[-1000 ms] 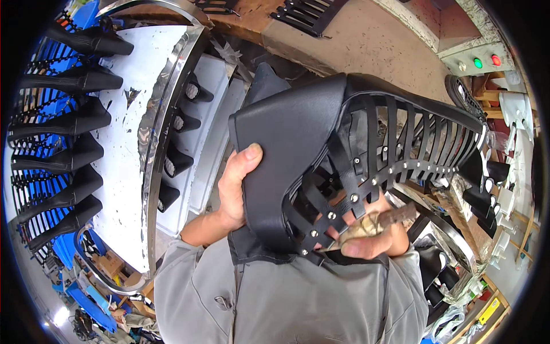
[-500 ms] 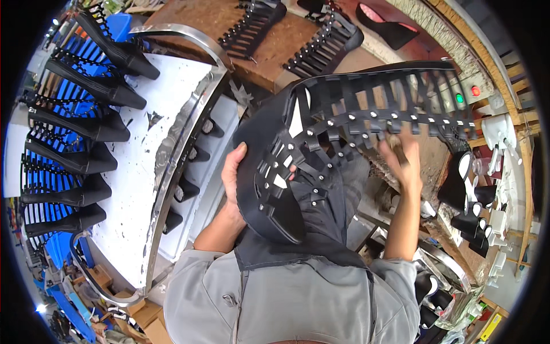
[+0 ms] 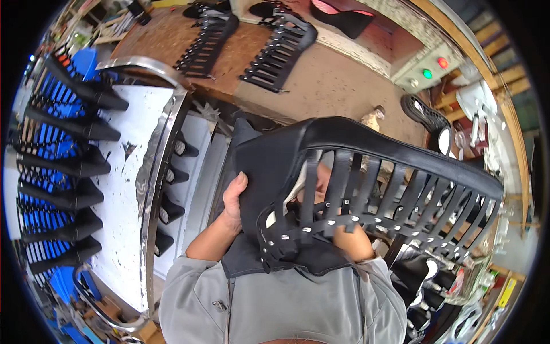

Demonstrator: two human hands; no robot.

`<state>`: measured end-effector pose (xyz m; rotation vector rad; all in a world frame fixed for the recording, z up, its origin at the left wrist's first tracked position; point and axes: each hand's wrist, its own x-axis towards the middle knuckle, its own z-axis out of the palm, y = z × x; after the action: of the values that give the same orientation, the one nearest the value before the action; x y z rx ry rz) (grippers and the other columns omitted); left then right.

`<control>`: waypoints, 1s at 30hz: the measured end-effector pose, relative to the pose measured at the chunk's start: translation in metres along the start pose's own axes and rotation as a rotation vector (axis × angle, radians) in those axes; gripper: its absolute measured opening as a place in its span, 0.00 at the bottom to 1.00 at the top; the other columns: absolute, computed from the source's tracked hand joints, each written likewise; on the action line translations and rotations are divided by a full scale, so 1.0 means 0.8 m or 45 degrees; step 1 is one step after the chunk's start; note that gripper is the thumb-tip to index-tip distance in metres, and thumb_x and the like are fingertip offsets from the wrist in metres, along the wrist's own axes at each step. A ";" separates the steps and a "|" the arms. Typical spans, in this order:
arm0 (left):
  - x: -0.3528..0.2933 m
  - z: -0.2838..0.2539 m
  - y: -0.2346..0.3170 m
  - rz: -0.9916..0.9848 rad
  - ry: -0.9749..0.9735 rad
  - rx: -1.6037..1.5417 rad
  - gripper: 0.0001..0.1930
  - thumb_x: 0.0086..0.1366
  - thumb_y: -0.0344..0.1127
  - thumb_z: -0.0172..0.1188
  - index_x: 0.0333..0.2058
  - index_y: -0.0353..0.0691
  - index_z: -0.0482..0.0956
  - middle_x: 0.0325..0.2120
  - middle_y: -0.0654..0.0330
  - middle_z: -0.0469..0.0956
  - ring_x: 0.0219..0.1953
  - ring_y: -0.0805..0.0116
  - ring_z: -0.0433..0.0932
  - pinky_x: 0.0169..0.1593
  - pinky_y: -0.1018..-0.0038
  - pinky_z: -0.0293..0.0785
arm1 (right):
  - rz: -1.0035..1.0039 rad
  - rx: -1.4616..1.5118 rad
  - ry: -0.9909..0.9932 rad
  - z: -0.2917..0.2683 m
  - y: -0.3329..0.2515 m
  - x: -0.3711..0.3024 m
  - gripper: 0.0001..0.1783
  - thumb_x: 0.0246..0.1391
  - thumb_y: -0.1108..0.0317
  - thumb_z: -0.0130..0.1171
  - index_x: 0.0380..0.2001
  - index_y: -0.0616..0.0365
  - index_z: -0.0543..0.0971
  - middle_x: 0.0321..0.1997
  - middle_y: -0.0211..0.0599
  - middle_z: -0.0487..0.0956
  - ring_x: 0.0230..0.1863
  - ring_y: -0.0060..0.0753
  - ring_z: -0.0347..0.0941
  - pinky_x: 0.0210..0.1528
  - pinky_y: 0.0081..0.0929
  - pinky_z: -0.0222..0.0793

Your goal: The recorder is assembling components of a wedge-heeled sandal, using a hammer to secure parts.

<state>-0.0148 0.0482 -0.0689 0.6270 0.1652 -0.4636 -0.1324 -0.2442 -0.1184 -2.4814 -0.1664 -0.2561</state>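
A black strappy boot (image 3: 272,157) with silver studs lies across my lap, its row of straps reaching to the right. My left hand (image 3: 234,198) grips the boot's foot part at its left side, thumb on top against the black surface. Behind the straps, near the ankle opening, is my right hand (image 3: 322,179), seen only in pieces through the gaps. Its forearm passes under the studded strap band, and most of its fingers are hidden. Whether those fingers hold the boot, I cannot tell.
On the left, several black strappy boots (image 3: 69,160) line a rack with a white board (image 3: 123,189) and metal frame. More toes show on a lower shelf. Strappy boots (image 3: 281,51) lie on the brown workbench (image 3: 338,80), beside a panel (image 3: 421,67) with red and green lights.
The boot has turned, its strapped shaft swinging down toward me and its solid back edge now facing up. My right hand has moved from the outer straps to behind them, nearer the ankle.
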 end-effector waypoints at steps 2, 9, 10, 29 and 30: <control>0.005 0.007 0.003 -0.067 0.029 0.049 0.41 0.57 0.55 0.60 0.60 0.31 0.59 0.53 0.48 0.69 0.54 0.53 0.70 0.60 0.63 0.65 | 0.082 0.083 0.018 -0.007 0.005 -0.008 0.17 0.49 0.60 0.64 0.37 0.61 0.80 0.35 0.49 0.79 0.39 0.44 0.77 0.42 0.35 0.71; 0.017 0.042 0.063 0.416 -0.178 1.561 0.34 0.70 0.57 0.33 0.40 0.28 0.76 0.31 0.46 0.77 0.36 0.52 0.76 0.45 0.67 0.68 | 0.271 0.458 -0.078 0.101 -0.067 0.131 0.17 0.50 0.60 0.64 0.38 0.61 0.80 0.35 0.49 0.79 0.40 0.42 0.77 0.43 0.34 0.71; 0.011 0.043 0.067 0.398 -0.107 1.735 0.34 0.70 0.57 0.33 0.39 0.27 0.75 0.26 0.46 0.75 0.31 0.49 0.75 0.39 0.66 0.68 | 0.286 0.516 -0.112 0.100 -0.068 0.114 0.17 0.50 0.60 0.64 0.38 0.61 0.80 0.35 0.49 0.79 0.40 0.42 0.77 0.43 0.33 0.71; 0.053 0.025 0.036 0.478 -0.127 1.759 0.29 0.71 0.55 0.33 0.31 0.30 0.68 0.24 0.43 0.67 0.30 0.40 0.69 0.36 0.61 0.65 | 0.605 1.318 -0.376 0.088 -0.091 0.146 0.14 0.54 0.63 0.61 0.41 0.60 0.80 0.38 0.40 0.80 0.42 0.31 0.76 0.45 0.29 0.70; 0.067 0.007 0.026 0.467 -0.059 1.704 0.29 0.71 0.56 0.35 0.35 0.30 0.70 0.26 0.43 0.69 0.32 0.41 0.71 0.38 0.62 0.67 | 0.671 1.440 -0.319 0.078 -0.103 0.152 0.13 0.58 0.63 0.58 0.43 0.59 0.80 0.40 0.33 0.81 0.43 0.26 0.75 0.46 0.28 0.69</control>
<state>0.0424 0.0398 -0.0690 1.9131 -0.3504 -0.1739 -0.0203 -0.1341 -0.0919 -1.3420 0.2012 0.3099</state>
